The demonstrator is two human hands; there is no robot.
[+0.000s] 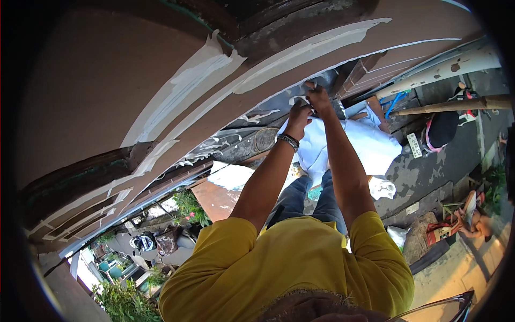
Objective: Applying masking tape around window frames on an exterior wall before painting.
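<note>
My arms reach up to a brown painted surface (204,129) with strips of pale masking tape (316,51) along it. My left hand (298,121), with a dark bracelet (289,141) on its wrist, is closed just below my right hand. My right hand (319,101) is closed too, its fingers bent near the lower edge of the brown surface. A curled white strip (298,100), which looks like tape, shows at the fingers of both hands. Anything else inside my right hand is too small to make out.
A white sheet (348,145) lies below my hands, beside a brown board (217,198). Rightward are a bamboo pole (456,104), a parked motorcycle (442,129) and another person (475,222). Loose tape pieces (260,116) hang from the lower edge. Plants (126,298) grow at lower left.
</note>
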